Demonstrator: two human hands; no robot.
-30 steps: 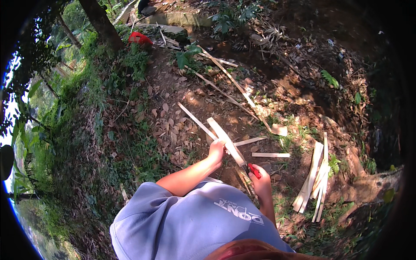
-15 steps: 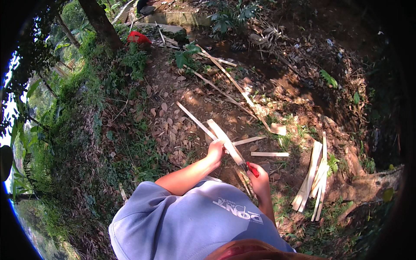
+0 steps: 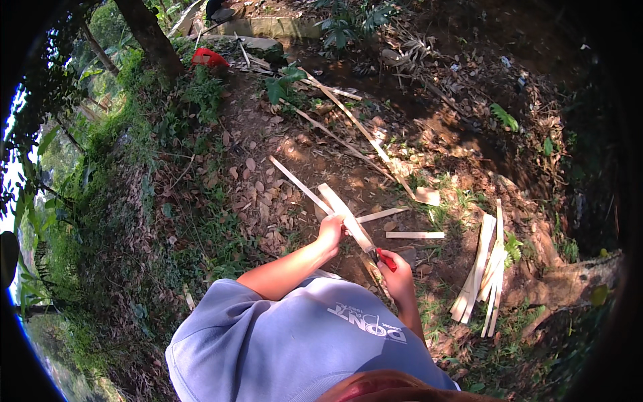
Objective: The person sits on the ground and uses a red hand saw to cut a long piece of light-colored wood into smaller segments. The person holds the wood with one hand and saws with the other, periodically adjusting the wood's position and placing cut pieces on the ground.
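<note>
My left hand (image 3: 331, 231) is closed around the middle of a flat pale wooden strip (image 3: 343, 210), which slants away from me to the upper left. In my right hand (image 3: 398, 271) is a red-handled tool (image 3: 386, 259) with a dark metal end. That end meets the near end of the strip; whether it is a knife or pliers is too small to tell. Beyond my left hand, a narrower strip (image 3: 299, 184) reaches up and left, and another strip (image 3: 383, 215) points right. Where these two cross is hidden by my hand and the wide strip.
A short strip (image 3: 415, 235) lies on the soil right of my hands. Farther right is a loose bundle of strips (image 3: 477, 268). Long laths (image 3: 355, 120) stretch across the leafy ground ahead. A red object (image 3: 209, 57) sits near a tree trunk (image 3: 151, 33) at the far left.
The whole view has shifted slightly. Both hands keep their grips, with the tool still at the strip's near end.
</note>
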